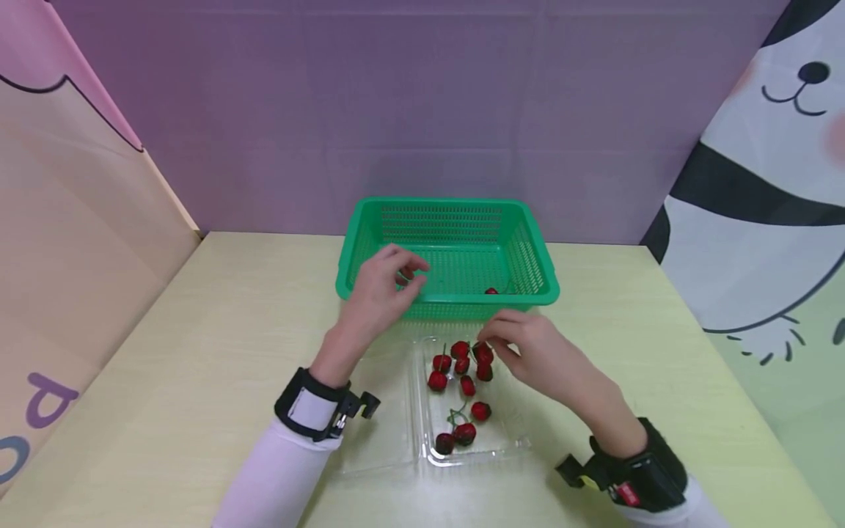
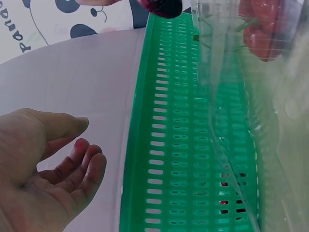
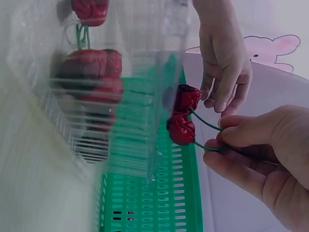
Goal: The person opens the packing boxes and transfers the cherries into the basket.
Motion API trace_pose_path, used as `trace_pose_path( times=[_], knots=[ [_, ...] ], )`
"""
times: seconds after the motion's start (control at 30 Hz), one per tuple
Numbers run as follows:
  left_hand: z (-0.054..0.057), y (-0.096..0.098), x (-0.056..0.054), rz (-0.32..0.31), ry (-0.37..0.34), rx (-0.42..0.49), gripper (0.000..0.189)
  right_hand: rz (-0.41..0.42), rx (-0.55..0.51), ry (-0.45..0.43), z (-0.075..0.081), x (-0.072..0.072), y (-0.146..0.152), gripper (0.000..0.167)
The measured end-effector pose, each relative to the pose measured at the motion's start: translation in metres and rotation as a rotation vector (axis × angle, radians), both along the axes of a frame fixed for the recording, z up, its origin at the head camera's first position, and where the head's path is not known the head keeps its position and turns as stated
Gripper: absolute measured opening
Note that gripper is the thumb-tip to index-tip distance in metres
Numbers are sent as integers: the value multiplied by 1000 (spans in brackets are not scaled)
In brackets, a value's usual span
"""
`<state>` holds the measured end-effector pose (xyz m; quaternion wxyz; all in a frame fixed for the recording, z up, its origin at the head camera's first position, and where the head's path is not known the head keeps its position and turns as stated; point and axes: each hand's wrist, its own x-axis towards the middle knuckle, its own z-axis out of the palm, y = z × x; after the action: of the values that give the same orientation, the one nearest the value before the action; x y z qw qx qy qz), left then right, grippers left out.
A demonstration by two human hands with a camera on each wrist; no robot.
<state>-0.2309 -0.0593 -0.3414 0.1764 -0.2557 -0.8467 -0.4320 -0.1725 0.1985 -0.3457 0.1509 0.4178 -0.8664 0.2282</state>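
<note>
My right hand (image 1: 544,359) pinches the green stems (image 3: 207,121) of a pair of red cherries (image 3: 181,129) between thumb and fingertips. In the right wrist view the pair hangs at the wall of a clear plastic box (image 3: 166,29). Several more cherries (image 1: 465,433) lie in that box in the head view. My left hand (image 1: 383,287) hovers over the near left part of a green basket (image 1: 449,299), fingers loosely bent, with nothing seen between them. One cherry (image 1: 491,291) shows inside the basket near its front wall.
The box's clear lid (image 1: 376,418) lies folded out to the left on the pale wooden table (image 1: 218,352). A purple backdrop (image 1: 422,103) stands behind the basket. Printed cloth panels (image 1: 759,176) flank the table.
</note>
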Motion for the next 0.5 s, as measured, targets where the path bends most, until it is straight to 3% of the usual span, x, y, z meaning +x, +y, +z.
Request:
trace_pose_path(
  times=[0.5],
  knots=[
    [2, 7, 7, -54, -5, -68, 12, -69, -102, 104, 6, -1, 9, 25]
  ],
)
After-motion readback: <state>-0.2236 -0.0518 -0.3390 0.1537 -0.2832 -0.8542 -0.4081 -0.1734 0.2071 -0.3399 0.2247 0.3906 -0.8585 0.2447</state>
